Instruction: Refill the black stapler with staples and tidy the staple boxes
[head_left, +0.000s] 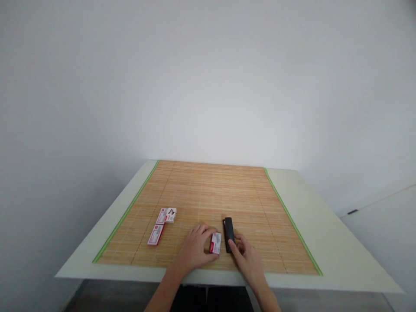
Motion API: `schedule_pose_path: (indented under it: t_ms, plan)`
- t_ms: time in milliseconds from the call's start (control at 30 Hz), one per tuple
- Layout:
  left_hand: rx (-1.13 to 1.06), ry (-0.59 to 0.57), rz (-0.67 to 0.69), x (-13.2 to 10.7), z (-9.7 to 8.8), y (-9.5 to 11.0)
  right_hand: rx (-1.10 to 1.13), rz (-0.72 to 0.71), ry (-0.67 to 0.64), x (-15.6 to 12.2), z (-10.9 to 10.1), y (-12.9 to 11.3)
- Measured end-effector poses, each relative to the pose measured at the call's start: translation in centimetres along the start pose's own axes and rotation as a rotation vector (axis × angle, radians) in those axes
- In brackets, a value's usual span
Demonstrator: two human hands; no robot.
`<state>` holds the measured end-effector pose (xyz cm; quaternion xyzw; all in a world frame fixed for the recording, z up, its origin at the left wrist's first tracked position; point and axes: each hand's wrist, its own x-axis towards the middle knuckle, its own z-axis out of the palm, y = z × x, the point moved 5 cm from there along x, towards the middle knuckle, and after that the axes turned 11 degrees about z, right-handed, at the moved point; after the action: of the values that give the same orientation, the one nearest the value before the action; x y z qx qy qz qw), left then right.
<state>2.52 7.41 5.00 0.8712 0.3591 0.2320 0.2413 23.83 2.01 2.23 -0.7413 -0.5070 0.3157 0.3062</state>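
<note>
Near the front of the bamboo mat, my left hand has its thumb and fingers closed around the ends of a small red-and-white box, which looks like a staple box. Just right of it lies a black stapler, its long side pointing away from me. My right hand grips the stapler's near end, thumb on top and fingers along its right side. Further left on the mat are more red-and-white boxes: one nearer me, and a small one beside another behind it.
The mat has green edging and lies on a white table. A white wall rises behind the table's far edge. On the right, a thin cable with a dark piece runs along the wall.
</note>
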Motion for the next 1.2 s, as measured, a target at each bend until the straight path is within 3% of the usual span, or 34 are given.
schedule_pose_path:
  t_ms: [400, 633, 700, 767, 867, 933, 1067, 1200]
  plan:
    - [-0.014, 0.075, -0.011, 1.1, 1.4, 0.8, 0.101, -0.013, -0.092, -0.5, 0.2, -1.5]
    - [-0.033, 0.062, -0.036, 0.8, 1.2, 0.4, 0.146, -0.001, -0.013, -0.7, 0.5, -0.2]
    - [-0.01, 0.122, -0.081, 0.1, -0.5, -1.0, 0.185, -0.003, 0.039, -0.8, 0.4, 0.5]
    - [0.087, 0.233, -0.163, -1.5, -3.5, -3.5, 0.199, -0.014, 0.101, -1.0, 0.2, 1.1]
    - [0.29, 0.388, -0.351, -5.0, -9.0, -8.6, 0.18, -0.025, 0.149, -1.1, 0.0, 1.4]
    - [0.345, 0.403, -0.486, -7.2, -11.6, -12.2, 0.167, -0.026, 0.149, -1.2, -0.1, 1.2]
    - [0.222, 0.214, -0.514, -8.2, -12.3, -16.2, 0.144, -0.016, 0.132, -1.4, -0.3, 0.7]
    - [0.193, 0.182, -0.522, -7.0, -12.2, -16.9, 0.141, -0.016, 0.134, -1.4, -0.4, 0.5]
